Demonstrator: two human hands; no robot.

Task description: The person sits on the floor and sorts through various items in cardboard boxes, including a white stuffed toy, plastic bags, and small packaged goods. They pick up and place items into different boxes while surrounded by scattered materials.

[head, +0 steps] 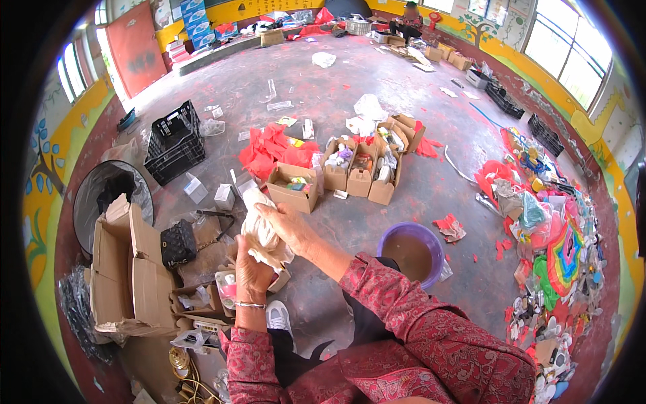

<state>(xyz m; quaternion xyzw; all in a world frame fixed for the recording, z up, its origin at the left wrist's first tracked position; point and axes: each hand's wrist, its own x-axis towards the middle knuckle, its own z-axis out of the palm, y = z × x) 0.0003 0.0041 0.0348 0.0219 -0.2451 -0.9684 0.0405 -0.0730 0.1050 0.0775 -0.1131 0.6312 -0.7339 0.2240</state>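
A crumpled cream cloth (260,227) is held up between both hands, above the floor. My right hand (285,224) grips its upper right side, fingers closed over the folds. From below left, my left hand (252,270) holds the lower part, thumb up against it. What the cloth may cover cannot be seen. Just beyond it stands an open cardboard box (292,194) with small colourful packets. Beside that box are several narrow cardboard boxes (359,182) filled with small goods. White small boxes (224,197) lie to the left of the cloth.
A purple basin (436,242) of murky water stands right of my knees. At left are a large open carton (146,272), a black quilted handbag (178,244) and a black crate (176,156). A long heap of mixed items (545,222) lines the right. Another person (408,25) sits far back.
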